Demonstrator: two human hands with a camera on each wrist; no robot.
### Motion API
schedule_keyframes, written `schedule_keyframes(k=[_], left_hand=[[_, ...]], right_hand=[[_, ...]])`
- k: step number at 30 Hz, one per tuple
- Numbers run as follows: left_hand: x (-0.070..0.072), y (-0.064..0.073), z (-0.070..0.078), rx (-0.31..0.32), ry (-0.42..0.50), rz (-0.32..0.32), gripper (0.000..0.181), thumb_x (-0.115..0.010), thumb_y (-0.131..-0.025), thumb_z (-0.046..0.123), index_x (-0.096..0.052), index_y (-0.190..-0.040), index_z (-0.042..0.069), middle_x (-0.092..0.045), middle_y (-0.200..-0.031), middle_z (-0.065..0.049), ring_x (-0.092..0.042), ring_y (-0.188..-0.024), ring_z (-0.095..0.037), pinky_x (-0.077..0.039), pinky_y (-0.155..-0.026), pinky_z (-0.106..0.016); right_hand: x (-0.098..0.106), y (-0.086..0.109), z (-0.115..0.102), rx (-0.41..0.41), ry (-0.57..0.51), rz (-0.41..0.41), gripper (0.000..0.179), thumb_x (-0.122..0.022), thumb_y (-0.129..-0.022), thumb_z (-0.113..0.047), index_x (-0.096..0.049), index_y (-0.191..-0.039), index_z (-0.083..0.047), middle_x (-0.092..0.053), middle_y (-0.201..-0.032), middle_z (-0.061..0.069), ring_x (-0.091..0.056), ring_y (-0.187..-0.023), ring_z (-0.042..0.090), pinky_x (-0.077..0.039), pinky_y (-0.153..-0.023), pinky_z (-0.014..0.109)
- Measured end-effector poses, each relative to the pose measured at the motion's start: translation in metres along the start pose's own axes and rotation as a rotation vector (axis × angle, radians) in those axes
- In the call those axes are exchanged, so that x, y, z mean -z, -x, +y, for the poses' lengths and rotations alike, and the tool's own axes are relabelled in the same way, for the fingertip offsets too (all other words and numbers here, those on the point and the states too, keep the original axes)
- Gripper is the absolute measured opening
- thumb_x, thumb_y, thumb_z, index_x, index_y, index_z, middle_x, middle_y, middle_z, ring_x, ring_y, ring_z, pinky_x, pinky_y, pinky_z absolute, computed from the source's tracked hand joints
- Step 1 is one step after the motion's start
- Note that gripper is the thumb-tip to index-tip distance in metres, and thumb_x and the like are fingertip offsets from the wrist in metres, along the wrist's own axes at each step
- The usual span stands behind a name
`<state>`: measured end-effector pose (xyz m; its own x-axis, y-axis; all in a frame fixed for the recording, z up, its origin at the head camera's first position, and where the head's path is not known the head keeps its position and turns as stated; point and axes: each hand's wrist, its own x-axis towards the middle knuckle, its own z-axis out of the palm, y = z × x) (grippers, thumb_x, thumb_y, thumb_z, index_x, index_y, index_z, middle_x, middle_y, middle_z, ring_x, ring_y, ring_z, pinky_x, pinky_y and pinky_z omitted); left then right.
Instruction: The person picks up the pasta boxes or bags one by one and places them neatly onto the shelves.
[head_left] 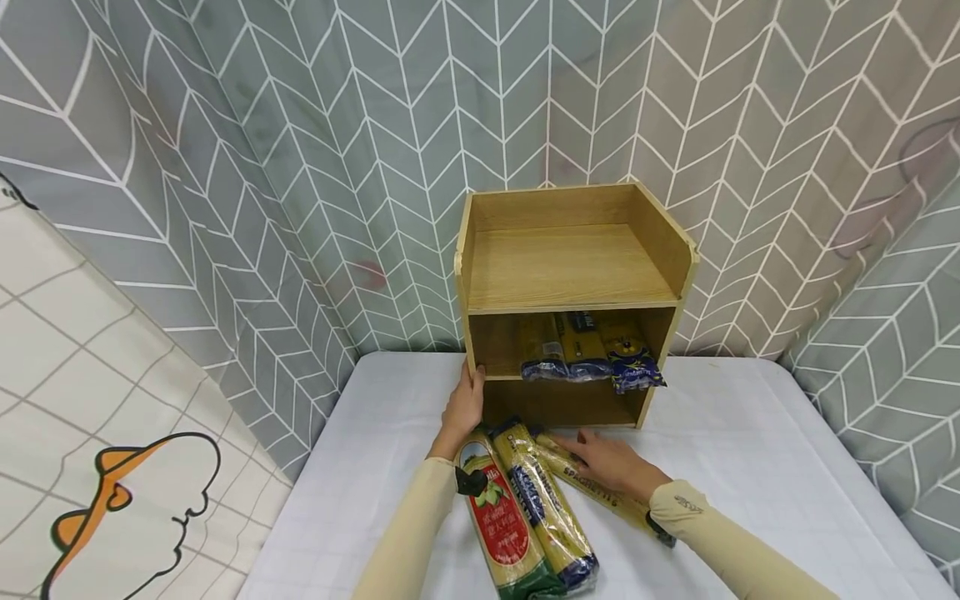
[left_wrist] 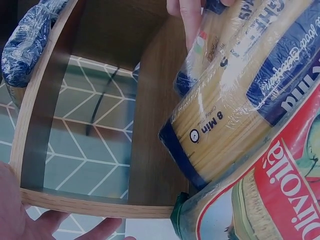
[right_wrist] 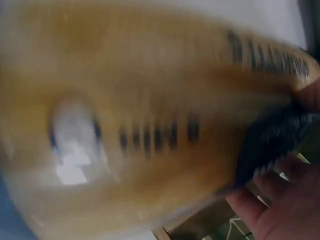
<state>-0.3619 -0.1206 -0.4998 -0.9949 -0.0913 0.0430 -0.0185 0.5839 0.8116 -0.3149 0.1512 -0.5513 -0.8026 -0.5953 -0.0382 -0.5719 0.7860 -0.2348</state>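
The spaghetti packet (head_left: 591,487) is glossy plastic, the shelf (head_left: 573,267) wood.

Pale yellow sleeves (head_left: 401,533), dark print (head_left: 687,504)

The lower compartment (head_left: 558,403) is being partly obstructed in front by pasta packs (head_left: 547,505); room is being left in the middle compartment (head_left: 499,343), left of the stored packs (head_left: 582,348). From above, the top tray (head_left: 570,262) is being left accessible.
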Motion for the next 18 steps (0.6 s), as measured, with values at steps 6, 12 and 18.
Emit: schedule_keyframes(k=[6,12,18], left_hand=[[0.001,0.0,0.0,-0.001,-0.005,-0.008,0.063,-0.023,-0.112,0.05,-0.019,-0.166,0.017,-0.053,-0.154,-0.02,-0.056,-0.133,-0.05,-0.044,-0.103,-0.072],[0.0,-0.001,0.0,0.007,-0.002,-0.018,0.064,-0.022,-0.111,0.051,-0.017,-0.166,0.018,-0.052,-0.155,-0.019,-0.055,-0.134,-0.049,-0.043,-0.105,-0.071],[0.0,0.0,0.004,0.014,-0.003,-0.02,0.065,-0.022,-0.111,0.051,-0.018,-0.166,0.017,-0.052,-0.155,-0.018,-0.055,-0.134,-0.05,-0.043,-0.105,-0.072]], right_hand=[[-0.009,0.002,0.003,0.02,0.051,0.065,0.052,-0.056,-0.102,-0.018,-0.048,-0.154,-0.022,-0.062,-0.116,0.017,-0.059,-0.082,0.025,-0.044,-0.057,0.037],[-0.025,0.007,0.009,0.069,0.104,0.218,0.051,-0.054,-0.103,-0.018,-0.05,-0.153,-0.019,-0.06,-0.11,0.011,-0.057,-0.093,0.025,-0.052,-0.08,0.047],[-0.037,0.018,0.023,0.124,0.183,0.321,0.05,-0.059,-0.103,-0.032,-0.052,-0.149,-0.016,-0.06,-0.118,0.01,-0.06,-0.106,0.027,-0.054,-0.082,0.046]])
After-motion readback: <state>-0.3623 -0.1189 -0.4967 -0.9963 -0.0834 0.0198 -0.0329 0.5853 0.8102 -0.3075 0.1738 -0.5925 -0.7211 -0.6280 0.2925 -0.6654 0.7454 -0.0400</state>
